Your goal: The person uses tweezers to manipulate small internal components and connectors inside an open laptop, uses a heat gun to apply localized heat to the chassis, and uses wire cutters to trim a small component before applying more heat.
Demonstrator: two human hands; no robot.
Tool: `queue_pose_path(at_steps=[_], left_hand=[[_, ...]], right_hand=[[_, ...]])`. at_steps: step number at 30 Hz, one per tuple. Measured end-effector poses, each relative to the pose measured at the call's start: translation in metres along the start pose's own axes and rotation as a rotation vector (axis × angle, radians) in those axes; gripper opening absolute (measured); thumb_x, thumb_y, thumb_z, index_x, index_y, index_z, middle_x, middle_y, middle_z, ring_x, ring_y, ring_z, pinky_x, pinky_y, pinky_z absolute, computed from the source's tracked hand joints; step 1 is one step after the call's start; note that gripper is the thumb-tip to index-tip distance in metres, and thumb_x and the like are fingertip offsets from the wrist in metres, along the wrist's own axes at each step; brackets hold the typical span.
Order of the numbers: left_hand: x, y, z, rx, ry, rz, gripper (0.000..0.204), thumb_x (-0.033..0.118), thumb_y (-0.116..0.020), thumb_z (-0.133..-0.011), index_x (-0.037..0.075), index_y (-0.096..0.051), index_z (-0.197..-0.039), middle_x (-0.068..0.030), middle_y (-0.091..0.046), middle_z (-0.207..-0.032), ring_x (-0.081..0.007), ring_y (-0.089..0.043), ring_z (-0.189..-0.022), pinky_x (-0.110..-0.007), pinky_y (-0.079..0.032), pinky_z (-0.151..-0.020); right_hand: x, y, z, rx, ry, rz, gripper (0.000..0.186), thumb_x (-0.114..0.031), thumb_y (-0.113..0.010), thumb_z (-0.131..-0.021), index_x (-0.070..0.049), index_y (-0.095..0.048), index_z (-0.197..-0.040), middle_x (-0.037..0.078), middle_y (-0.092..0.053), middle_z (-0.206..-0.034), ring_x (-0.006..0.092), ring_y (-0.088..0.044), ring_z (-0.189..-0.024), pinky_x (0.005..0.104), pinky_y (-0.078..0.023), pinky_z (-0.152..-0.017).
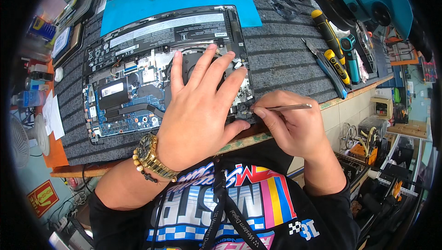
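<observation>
The opened laptop (142, 94) lay by the near edge of the table (76, 170), its long axis left to right (tilted slightly up at the right), the left hand (195, 100) spread flat over it and the right hand (294, 128), apart, pinching a slim metal tool (291, 107) sideways, bare end rightward.

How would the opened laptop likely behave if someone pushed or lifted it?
The opened laptop would probably slide, not tip, since it lies broad and flat; the ribbed mat may add drag. Its exposed circuit board looks fragile if gripped there.
</observation>
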State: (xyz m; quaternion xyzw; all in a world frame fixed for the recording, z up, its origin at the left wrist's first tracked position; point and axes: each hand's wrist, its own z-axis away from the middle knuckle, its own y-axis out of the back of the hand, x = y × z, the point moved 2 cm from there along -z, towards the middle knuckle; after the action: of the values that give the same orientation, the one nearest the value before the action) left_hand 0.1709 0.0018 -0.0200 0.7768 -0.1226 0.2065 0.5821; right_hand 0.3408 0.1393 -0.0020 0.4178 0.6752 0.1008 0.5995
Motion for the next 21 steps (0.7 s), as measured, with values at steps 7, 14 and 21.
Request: queue_pose_path(at_steps=[7, 14, 21], left_hand=[[0.0, 0.0, 0.0002, 0.002, -0.004, -0.003, 0.095, 0.037, -0.101, -0.073, 0.009, -0.062, -0.155, -0.0178, -0.055, -0.165, -0.0425, -0.041, -0.164, -0.072, -0.015, -0.134], [0.0003, -0.0001, -0.0001, 0.007, -0.006, 0.001, 0.095, 0.037, -0.101, -0.073, 0.008, -0.062, -0.154, -0.0181, -0.055, -0.165, -0.0426, -0.041, -0.164, -0.073, -0.015, -0.133], [-0.001, -0.0005, 0.0015, 0.015, -0.009, 0.005, 0.096, 0.035, -0.101, -0.072, 0.008, -0.061, -0.155, -0.0179, -0.055, -0.165, -0.0429, -0.04, -0.164, -0.073, -0.016, -0.133]], right_hand=[[-0.0011, 0.0022, 0.0023, 0.001, -0.052, -0.046, 0.005, 0.004, -0.079, -0.095, 0.003, -0.075, -0.097, 0.016, -0.077, -0.095, 0.0362, -0.076, -0.082, 0.0419, -0.06, -0.074], [0.0011, -0.0021, -0.0007, 0.006, 0.026, -0.039, 0.005, 0.004, -0.079, -0.095, 0.004, -0.075, -0.097, 0.016, -0.077, -0.096, 0.0367, -0.077, -0.084, 0.0412, -0.061, -0.075], [-0.0024, 0.0026, -0.0044, -0.034, -0.007, -0.013, 0.006, 0.005, -0.078, -0.094, 0.004, -0.073, -0.096, 0.015, -0.076, -0.095, 0.037, -0.076, -0.083, 0.0421, -0.06, -0.073]])
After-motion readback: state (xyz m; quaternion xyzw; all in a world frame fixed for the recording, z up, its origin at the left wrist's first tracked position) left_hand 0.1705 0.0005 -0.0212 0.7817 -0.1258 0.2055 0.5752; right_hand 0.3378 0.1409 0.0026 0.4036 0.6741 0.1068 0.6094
